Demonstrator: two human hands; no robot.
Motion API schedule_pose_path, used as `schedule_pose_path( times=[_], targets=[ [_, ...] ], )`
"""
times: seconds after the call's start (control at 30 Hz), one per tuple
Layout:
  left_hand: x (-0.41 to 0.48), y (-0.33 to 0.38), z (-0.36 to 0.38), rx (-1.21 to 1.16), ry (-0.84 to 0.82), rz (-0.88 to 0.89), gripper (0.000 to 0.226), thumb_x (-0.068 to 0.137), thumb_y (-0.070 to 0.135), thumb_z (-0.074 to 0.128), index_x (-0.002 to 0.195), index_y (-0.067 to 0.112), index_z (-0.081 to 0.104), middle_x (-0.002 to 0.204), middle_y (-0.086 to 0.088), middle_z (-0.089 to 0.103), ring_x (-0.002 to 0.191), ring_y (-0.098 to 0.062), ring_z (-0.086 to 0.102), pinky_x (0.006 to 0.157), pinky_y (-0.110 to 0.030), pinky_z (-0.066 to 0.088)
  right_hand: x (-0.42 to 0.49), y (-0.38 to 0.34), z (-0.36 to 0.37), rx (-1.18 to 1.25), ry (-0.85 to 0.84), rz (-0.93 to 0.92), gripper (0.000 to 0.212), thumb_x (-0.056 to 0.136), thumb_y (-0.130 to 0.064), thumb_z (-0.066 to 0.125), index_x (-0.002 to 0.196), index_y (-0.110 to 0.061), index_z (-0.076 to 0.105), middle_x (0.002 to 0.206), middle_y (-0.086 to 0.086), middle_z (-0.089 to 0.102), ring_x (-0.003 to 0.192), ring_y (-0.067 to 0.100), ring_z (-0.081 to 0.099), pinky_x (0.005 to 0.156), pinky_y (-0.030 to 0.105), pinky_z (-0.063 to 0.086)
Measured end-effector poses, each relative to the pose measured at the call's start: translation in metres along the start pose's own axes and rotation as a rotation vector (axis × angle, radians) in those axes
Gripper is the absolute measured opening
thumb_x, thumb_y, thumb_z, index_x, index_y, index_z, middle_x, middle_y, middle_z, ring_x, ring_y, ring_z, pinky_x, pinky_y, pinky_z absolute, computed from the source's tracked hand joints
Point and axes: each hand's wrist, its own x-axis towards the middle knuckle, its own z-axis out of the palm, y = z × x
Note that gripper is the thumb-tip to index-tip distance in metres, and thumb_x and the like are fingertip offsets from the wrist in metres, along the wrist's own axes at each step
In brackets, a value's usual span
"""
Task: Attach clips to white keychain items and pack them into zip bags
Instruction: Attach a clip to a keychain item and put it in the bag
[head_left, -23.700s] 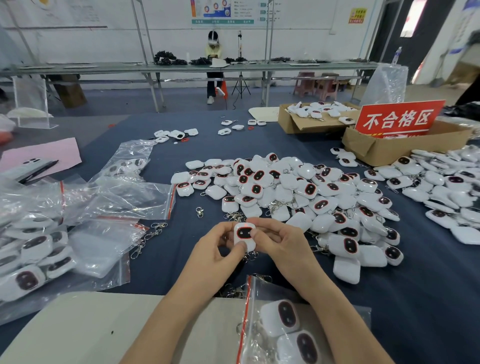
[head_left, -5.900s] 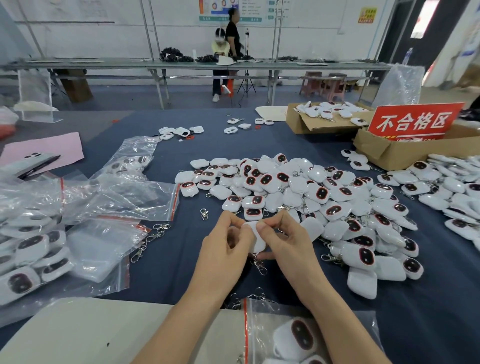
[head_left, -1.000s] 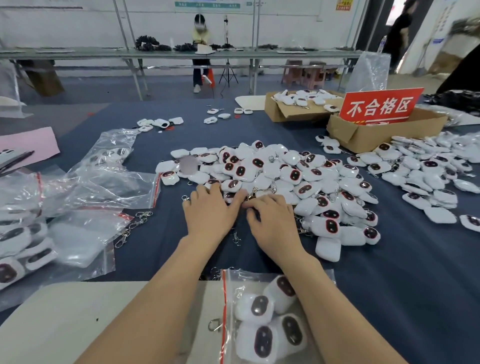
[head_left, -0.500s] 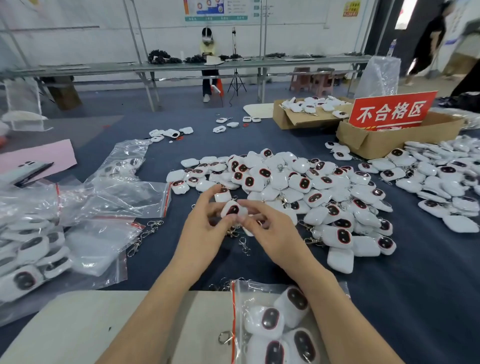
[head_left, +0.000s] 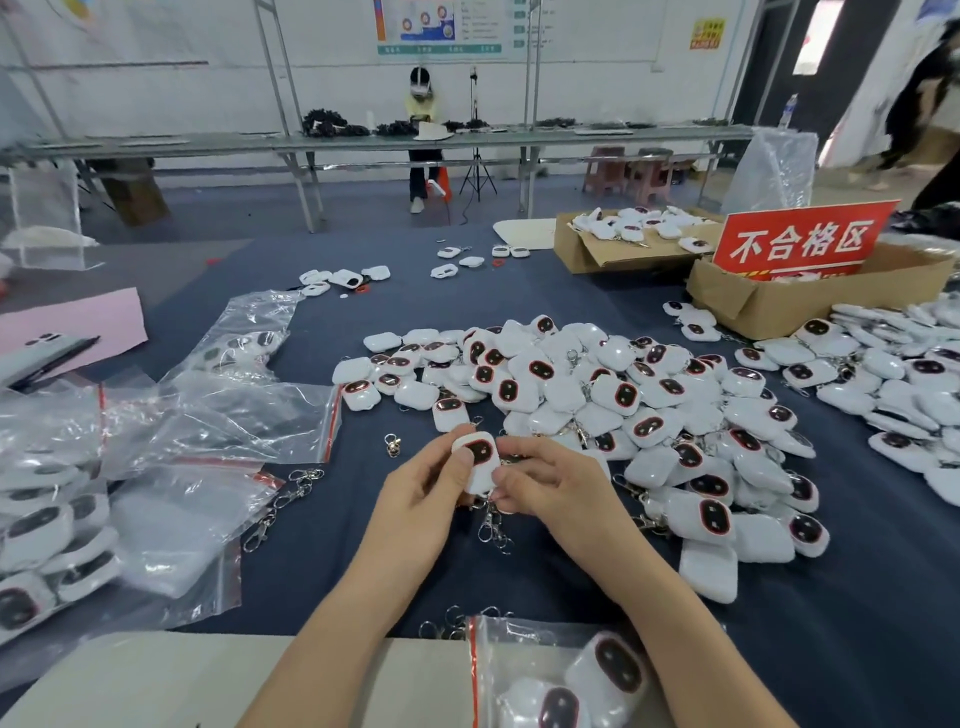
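Pinching one white keychain (head_left: 479, 461) upright, left hand (head_left: 426, 493) and right hand (head_left: 545, 486) steady it so the clip (head_left: 491, 527) dangles within reach.

White wall (head_left: 156, 98); long workbench (head_left: 208, 141); grey floor (head_left: 234, 208)

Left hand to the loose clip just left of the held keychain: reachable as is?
Probably yes: the loose clip lies on the cloth close beside the left hand, nothing between. But that hand grips the white keychain item with the right hand, so it would have to let go first.
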Motion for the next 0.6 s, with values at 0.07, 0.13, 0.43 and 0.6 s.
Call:
schedule_pose_path(
  times=[0.07, 0.13, 0.43, 0.6],
  targets=[
    [-0.0003, -0.0003, -0.0009, 0.022, -0.026, 0.005, 0.028, 0.103, 0.025, 0.054, 0.129, 0.027, 0.067, 0.119, 0.013, 0.073, 0.116, -0.005, 0.066, 0.100, -0.026, 0.049, -0.0012, -0.0011, 0.0002, -0.014, -0.010, -0.016, 0.022, 0.093, -0.010, 0.069, 0.112, -0.022, 0.071, 0.090, 0.001, 0.077, 0.082, 0.014, 0.075, 0.076, 0.020, 0.058],
    [-0.0010, -0.0001, -0.0013, 0.069, -0.032, 0.026, 0.029, 0.103, 0.024, 0.056, 0.130, 0.025, 0.067, 0.120, 0.016, 0.073, 0.116, 0.000, 0.064, 0.099, -0.017, 0.046, -0.0020, -0.0027, 0.0014, -0.011, 0.000, -0.033, 0.018, 0.094, -0.012, 0.069, 0.106, -0.026, 0.074, 0.092, -0.003, 0.077, 0.077, 0.014, 0.074, 0.071, 0.020, 0.058],
    [-0.0041, 0.0031, -0.0013, 0.070, -0.032, 0.030, 0.020, 0.100, 0.019, 0.062, 0.113, 0.026, 0.075, 0.103, 0.001, 0.078, 0.102, -0.018, 0.069, 0.088, -0.018, 0.052, -0.0039, -0.0058, 0.0034, 0.028, 0.029, 0.010, 0.010, 0.094, -0.013, 0.068, 0.099, -0.018, 0.076, 0.083, -0.001, 0.075, 0.071, 0.011, 0.069, 0.069, 0.029, 0.062],
    [-0.0045, 0.0028, -0.0017, 0.074, -0.033, 0.024, 0.020, 0.099, 0.019, 0.063, 0.112, 0.029, 0.076, 0.103, 0.000, 0.078, 0.103, -0.021, 0.068, 0.090, -0.023, 0.052, -0.0042, -0.0062, 0.0031, 0.038, 0.042, 0.027, 0.009, 0.094, -0.017, 0.070, 0.101, -0.016, 0.075, 0.088, 0.004, 0.076, 0.079, 0.012, 0.072, 0.069, 0.027, 0.061]
  ],
)
